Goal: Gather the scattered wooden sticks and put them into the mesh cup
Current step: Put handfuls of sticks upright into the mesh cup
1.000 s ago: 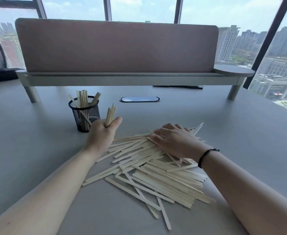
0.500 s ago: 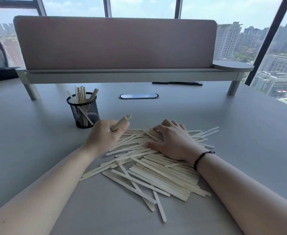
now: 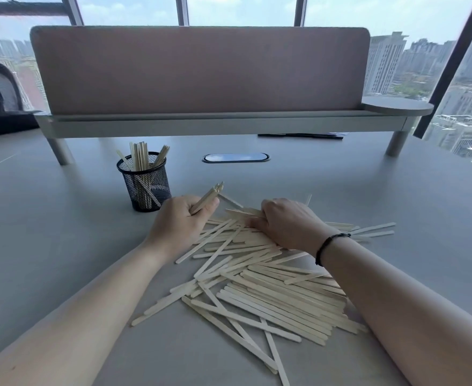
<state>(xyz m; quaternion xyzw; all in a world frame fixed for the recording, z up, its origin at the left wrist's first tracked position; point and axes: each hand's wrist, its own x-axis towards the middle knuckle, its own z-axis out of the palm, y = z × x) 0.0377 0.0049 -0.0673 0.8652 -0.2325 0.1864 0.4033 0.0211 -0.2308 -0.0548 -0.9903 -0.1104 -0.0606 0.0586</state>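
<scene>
The wooden sticks (image 3: 271, 291) are flat, pale and thin, popsicle-stick style, dumped in a loose crisscrossed pile across the lower middle of the frame, a few strays poking out toward the bottom and right. A small bundle of sticks (image 3: 208, 196) sits tilted up just above the pile, left of center. The mesh cup (image 3: 145, 188) is black wire, upright, upper left of the pile, already with a bunch of sticks standing inside and sticking out the top
</scene>
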